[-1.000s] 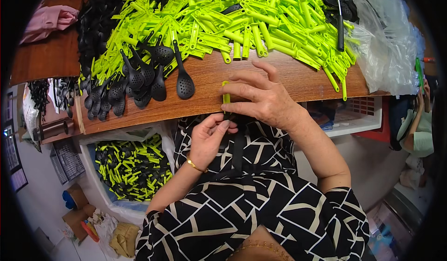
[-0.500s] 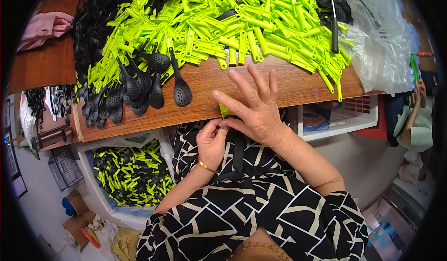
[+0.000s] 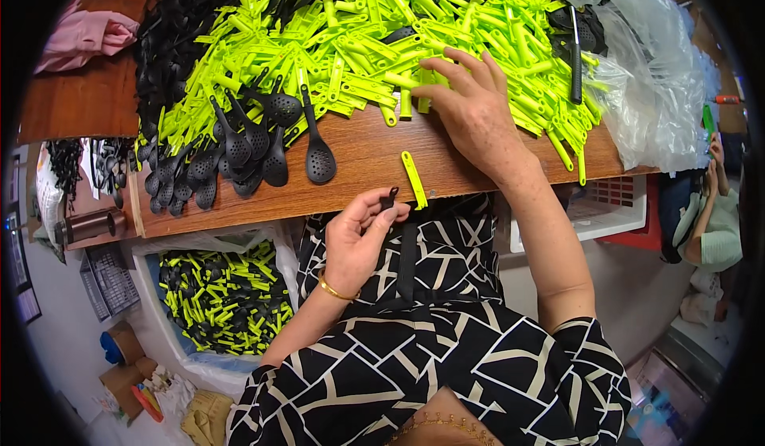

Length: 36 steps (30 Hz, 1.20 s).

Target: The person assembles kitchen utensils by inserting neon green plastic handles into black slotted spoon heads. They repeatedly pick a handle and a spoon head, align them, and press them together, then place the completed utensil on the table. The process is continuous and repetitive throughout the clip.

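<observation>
My left hand (image 3: 356,235) is at the table's front edge, its fingers closed on a small black piece with a hole (image 3: 390,198); the rest of that piece is hidden by the fingers. Just right of those fingers, a lime-green handle (image 3: 413,177) slants across the table edge, and I cannot tell whether it is joined to the black piece. My right hand (image 3: 476,115) is over the front of a large heap of lime-green handles (image 3: 358,48). Its fingers are apart, with the fingertips at the nearest handles. Black slotted spoons (image 3: 320,159) lie left of the heap.
Below the table at left stands a lined bin (image 3: 227,295) full of green and black pieces. A black-handled tool (image 3: 575,64) lies on the heap's right side, by clear plastic sheeting (image 3: 637,88). A white crate (image 3: 586,215) sits under the table at right. Another person (image 3: 717,215) is at far right.
My right hand has moved up and away from my left hand to the heap. The green handle near my left fingers shows more fully. My left hand stays near the table edge.
</observation>
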{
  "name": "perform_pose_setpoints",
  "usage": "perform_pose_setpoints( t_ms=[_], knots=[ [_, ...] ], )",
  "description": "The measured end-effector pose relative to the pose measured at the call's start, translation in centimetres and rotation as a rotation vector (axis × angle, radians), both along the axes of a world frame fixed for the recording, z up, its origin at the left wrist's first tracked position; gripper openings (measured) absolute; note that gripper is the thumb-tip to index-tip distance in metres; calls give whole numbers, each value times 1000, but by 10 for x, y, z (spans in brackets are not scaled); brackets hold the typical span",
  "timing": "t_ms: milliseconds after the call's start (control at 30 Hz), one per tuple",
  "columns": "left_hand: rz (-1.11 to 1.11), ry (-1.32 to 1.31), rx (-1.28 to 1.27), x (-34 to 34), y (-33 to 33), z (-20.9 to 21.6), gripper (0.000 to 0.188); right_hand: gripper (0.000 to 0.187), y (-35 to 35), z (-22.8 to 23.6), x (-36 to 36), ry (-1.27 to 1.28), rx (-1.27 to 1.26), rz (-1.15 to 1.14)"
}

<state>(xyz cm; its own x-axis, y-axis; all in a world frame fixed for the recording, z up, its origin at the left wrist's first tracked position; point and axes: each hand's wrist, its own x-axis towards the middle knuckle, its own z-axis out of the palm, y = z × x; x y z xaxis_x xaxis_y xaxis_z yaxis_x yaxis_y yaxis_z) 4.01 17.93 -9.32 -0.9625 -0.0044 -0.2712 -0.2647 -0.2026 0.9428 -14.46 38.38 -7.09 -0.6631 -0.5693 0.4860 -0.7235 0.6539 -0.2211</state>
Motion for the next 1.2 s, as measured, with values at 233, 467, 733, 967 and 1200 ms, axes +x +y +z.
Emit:
perform_pose_setpoints(
  t_ms=[233,467,733,967,1200],
  knots=[
    [90,-2,197,-5,3,-5,34,26,19,16,61,-130,-94,391],
    [9,-25,158,-6,-10,14,34,27,23,-10,76,-155,-53,317],
    [12,166,-598,0,-7,40,22,27,16,32,74,-403,-364,347],
    [-22,601,-1085,-11,-19,51,32,16,10,45,81,-850,-375,255],
    [-53,402,-902,-9,-16,41,33,18,4,32,90,-752,-303,245]
  ],
)
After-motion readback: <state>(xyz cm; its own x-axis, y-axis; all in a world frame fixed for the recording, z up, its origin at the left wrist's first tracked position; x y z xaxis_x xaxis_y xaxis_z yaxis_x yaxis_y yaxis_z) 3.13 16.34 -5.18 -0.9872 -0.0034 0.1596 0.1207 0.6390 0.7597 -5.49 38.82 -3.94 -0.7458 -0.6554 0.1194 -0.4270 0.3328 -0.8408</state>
